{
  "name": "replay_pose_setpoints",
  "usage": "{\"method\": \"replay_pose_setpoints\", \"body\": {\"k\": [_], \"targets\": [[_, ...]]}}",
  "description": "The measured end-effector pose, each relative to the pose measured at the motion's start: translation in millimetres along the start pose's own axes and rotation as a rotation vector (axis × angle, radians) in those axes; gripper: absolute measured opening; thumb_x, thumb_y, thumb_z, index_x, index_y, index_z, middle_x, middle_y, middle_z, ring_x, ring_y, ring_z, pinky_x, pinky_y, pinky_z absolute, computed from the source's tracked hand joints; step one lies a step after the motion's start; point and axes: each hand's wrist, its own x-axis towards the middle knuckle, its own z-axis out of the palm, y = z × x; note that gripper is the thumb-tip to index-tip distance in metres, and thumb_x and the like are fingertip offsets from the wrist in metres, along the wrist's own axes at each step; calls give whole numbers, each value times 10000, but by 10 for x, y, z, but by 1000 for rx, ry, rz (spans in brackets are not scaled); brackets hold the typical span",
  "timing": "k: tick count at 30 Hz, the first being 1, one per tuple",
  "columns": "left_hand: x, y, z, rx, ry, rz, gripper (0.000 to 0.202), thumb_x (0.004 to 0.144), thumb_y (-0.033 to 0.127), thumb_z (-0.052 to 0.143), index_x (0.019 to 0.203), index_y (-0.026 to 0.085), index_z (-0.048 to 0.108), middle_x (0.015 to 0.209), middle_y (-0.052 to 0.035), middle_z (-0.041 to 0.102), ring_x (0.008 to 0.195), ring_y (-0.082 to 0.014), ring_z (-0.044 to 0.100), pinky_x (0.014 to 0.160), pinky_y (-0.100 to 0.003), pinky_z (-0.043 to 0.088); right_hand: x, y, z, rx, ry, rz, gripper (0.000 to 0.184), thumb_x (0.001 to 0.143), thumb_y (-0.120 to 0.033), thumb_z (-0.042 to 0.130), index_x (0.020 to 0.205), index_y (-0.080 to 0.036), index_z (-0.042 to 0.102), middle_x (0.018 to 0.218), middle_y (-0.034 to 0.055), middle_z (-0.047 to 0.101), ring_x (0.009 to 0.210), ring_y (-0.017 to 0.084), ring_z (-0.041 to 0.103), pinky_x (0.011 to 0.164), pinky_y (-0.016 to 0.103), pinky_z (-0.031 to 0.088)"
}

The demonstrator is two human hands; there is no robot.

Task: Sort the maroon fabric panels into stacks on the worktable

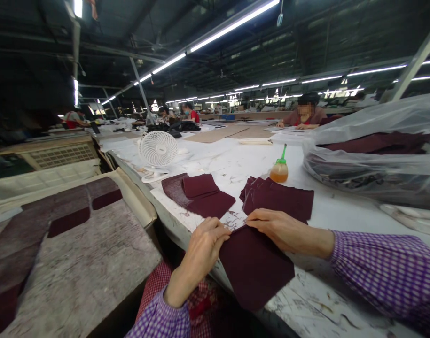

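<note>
My left hand (205, 245) pinches the upper left edge of a dark maroon fabric piece (255, 267) that hangs over the near edge of the white table (341, 206). My right hand (278, 229) lies with fingers stretched along the piece's top edge, pressing it to the table. Just beyond my right hand sits a stack of maroon pieces (281, 199). A second pile of maroon pieces (200, 193) lies beyond my left hand. Both sleeves are purple checked.
An orange glue bottle with a green nozzle (279, 170) stands behind the stack. A small white fan (158, 150) sits at the table's left. A plastic bag of maroon fabric (377, 150) lies right. A conveyor with maroon pieces (70, 211) runs left. A person (304, 116) works far across.
</note>
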Motion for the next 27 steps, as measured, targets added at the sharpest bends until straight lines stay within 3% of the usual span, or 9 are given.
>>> {"method": "replay_pose_setpoints", "body": {"k": [5, 10, 16, 27], "targets": [[-72, -18, 20, 47, 51, 74, 237, 917, 179, 443, 828, 168, 662, 769, -40, 572, 756, -163, 488, 678, -277, 413, 16, -66, -17, -133, -77, -22, 454, 834, -22, 363, 1227, -154, 547, 1073, 119, 559, 981, 197, 518, 869, 343, 446], [-103, -22, 9, 131, 71, 145, 261, 934, 193, 405, 850, 182, 651, 791, -42, 566, 762, -168, 469, 678, -292, 393, 116, -207, -50, -342, -144, -28, 590, 773, -42, 448, 1319, -264, 475, 964, 105, 526, 885, 212, 518, 736, 321, 458], [-156, -69, -20, -36, 105, 41, 180, 909, 213, 479, 850, 164, 641, 806, -43, 568, 799, -169, 492, 713, -295, 426, 202, -316, -108, -440, -200, -34, 646, 736, -33, 466, 1326, -296, 465, 961, 117, 544, 798, 219, 550, 650, 309, 446], [-251, -135, -82, -87, 97, 44, 202, 923, 188, 441, 832, 158, 619, 836, -49, 565, 831, -167, 495, 745, -293, 430, 282, -364, -149, -484, -244, -78, 669, 755, -47, 481, 1361, -325, 417, 938, 111, 567, 724, 199, 554, 589, 278, 383]]}}
